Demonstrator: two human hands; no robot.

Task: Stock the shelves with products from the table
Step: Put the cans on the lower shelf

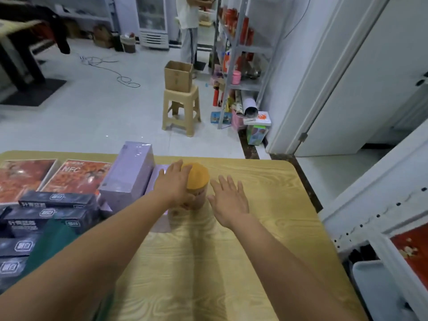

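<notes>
A view looking down from a person's head at a light wood-grain table (254,228), with both bare forearms reaching forward over it.

Near the far middle of the table stands an upright round jar (196,179) with an orange-yellow lid and a printed label. Its lower part is hidden behind the left wrist. The left hand (172,181) lies against the jar's left side, fingers straight and close together, thumb up by the lid. It is not curled around the jar. The right hand (229,200) hovers just to the right of the jar, palm down, fingers straight and spread. Whether it touches the jar cannot be told.

The left part of the table is crowded with products. A tall lilac box (129,174) stands just left of the left hand. Beyond it lie two flat red boxes (78,177) with printed pictures. Nearer the person sits a stack of dark boxes (58,200) with white lettering, and beside them something dark green (53,239), partly covered by the left arm.

Past the table, on a white tiled floor, a beige plastic stool (181,110) carries an open cardboard box (178,76). To its right stands a grey metal shelf (240,49) holding red cans and packages, with more goods piled on the floor at its foot. Another person (188,31) in light clothes stands at the far end of that shelf. A glass-door fridge (152,19) stands against the back wall, and a loose cable (111,70) trails across the floor. At the right edge, close to the table, is a white perforated shelf frame (370,218).
</notes>
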